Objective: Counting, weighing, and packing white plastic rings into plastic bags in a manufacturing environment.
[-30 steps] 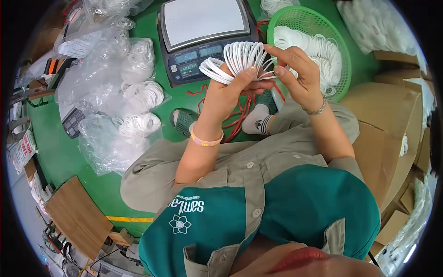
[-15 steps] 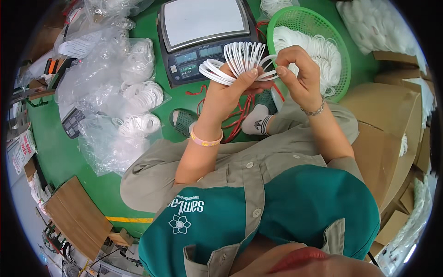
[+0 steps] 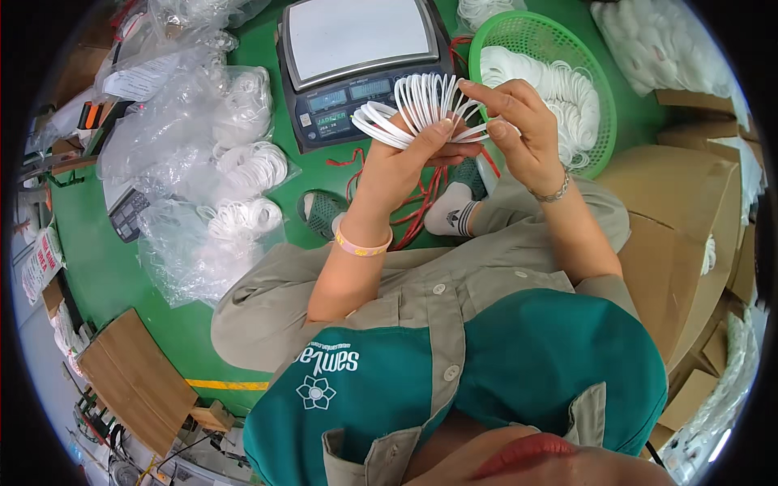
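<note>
My left hand (image 3: 403, 166) grips a fanned stack of thin white rings (image 3: 417, 105), thumb pressed over the lower edge. On the right side of the fan, my right hand (image 3: 519, 130) pinches the outermost rings with its fingertips. Both hands are raised just in front of a grey digital scale (image 3: 356, 61) with an empty steel platform. Right of the hands sits a green plastic basket (image 3: 600, 113) filled with more white rings (image 3: 551, 81).
Clear plastic bags with bundled white rings (image 3: 247, 170) lie on the green floor to the left. A calculator (image 3: 127, 215) lies beside them. Cardboard boxes (image 3: 673, 235) stand at the right, a brown board (image 3: 134, 381) at the lower left. Red string (image 3: 421, 202) lies near my feet.
The fan of rings has tilted slightly and my right fingers have shifted along its right edge; the hands stay in nearly the same spot.
</note>
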Demonstrator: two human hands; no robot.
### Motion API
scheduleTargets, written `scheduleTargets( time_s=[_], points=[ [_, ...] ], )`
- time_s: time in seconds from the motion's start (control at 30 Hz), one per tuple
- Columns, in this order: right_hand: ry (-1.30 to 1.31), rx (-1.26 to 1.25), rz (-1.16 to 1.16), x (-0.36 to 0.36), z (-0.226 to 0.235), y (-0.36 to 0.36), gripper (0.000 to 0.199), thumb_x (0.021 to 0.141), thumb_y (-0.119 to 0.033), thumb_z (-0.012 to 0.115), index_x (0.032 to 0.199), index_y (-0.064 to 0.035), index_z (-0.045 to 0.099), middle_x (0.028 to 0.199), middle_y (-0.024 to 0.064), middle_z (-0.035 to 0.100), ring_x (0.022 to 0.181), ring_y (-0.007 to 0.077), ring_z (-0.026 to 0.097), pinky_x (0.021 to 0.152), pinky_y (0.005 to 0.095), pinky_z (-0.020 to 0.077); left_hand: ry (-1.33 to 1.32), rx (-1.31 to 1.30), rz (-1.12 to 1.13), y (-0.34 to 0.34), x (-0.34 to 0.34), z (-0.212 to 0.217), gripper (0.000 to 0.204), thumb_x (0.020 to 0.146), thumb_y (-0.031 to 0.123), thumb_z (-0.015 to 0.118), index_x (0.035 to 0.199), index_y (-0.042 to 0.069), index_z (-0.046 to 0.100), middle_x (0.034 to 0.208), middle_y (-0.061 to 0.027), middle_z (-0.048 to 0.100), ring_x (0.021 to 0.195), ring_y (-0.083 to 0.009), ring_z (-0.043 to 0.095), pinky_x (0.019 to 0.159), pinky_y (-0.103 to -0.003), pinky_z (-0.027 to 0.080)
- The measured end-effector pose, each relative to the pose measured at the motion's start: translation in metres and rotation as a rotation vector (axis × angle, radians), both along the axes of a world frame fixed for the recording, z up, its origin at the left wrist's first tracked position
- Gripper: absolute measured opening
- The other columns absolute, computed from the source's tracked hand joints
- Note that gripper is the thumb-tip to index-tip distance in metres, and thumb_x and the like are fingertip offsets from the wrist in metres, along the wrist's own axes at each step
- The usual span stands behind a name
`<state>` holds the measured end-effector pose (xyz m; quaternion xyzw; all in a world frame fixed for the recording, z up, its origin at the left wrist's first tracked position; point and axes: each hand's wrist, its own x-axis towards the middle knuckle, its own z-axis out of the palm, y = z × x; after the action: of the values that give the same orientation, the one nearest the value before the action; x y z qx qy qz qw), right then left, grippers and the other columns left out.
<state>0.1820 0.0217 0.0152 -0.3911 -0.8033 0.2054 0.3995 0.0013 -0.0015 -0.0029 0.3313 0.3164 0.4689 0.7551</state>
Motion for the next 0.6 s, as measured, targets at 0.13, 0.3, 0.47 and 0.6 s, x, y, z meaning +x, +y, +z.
scheduleTargets(
  time_s=[0.13, 0.3, 0.47, 0.6],
  points=[
    [0.117, 0.091, -0.005, -0.0032, -0.0045, 0.0024, 0.027, 0.08, -0.026, 0.057, 0.095, -0.004, 0.061, 0.083, 0.0086, 0.054, 0.076, 0.0205, 0.051, 0.067, 0.0295, 0.0425, -0.002, 0.0, -0.004, -0.0006, 0.0006, 0.0002, 0.02, 0.088, 0.016, 0.05, 0.098, -0.001, 0.054, 0.09, -0.0093, 0.062, 0.081, -0.0217, 0.064, 0.064, -0.024, 0.049],
    [0.063, 0.081, 0.012, -0.0012, -0.0049, 0.0027, 0.027, 0.079, -0.027, 0.057, 0.094, -0.0042, 0.061, 0.083, 0.0082, 0.055, 0.073, 0.023, 0.05, 0.065, 0.0302, 0.0406, 0.014, 0.026, -0.037, -0.0006, 0.0007, 0.0014, 0.02, 0.088, 0.016, 0.05, 0.097, -0.001, 0.053, 0.089, -0.0098, 0.062, 0.08, -0.0208, 0.064, 0.065, -0.024, 0.05],
    [-0.005, 0.048, 0.011, -0.0019, -0.0032, 0.0019, 0.033, 0.08, -0.029, 0.056, 0.106, -0.0091, 0.061, 0.079, 0.0072, 0.054, 0.072, 0.0211, 0.049, 0.064, 0.0293, 0.0401, 0.028, 0.025, -0.043, -0.0016, 0.0005, 0.0002, 0.019, 0.089, 0.016, 0.049, 0.097, -0.001, 0.053, 0.088, -0.0094, 0.062, 0.08, -0.0203, 0.064, 0.064, -0.024, 0.049],
    [0.055, 0.037, 0.006, -0.0028, -0.0021, -0.0009, 0.03, 0.081, -0.026, 0.055, 0.102, -0.0061, 0.062, 0.082, 0.0084, 0.054, 0.075, 0.0221, 0.05, 0.067, 0.0297, 0.0413, 0.015, 0.005, -0.043, -0.0016, 0.0007, 0.0019, 0.02, 0.089, 0.017, 0.049, 0.097, -0.001, 0.053, 0.089, -0.009, 0.062, 0.08, -0.0202, 0.064, 0.064, -0.024, 0.049]
  ],
)
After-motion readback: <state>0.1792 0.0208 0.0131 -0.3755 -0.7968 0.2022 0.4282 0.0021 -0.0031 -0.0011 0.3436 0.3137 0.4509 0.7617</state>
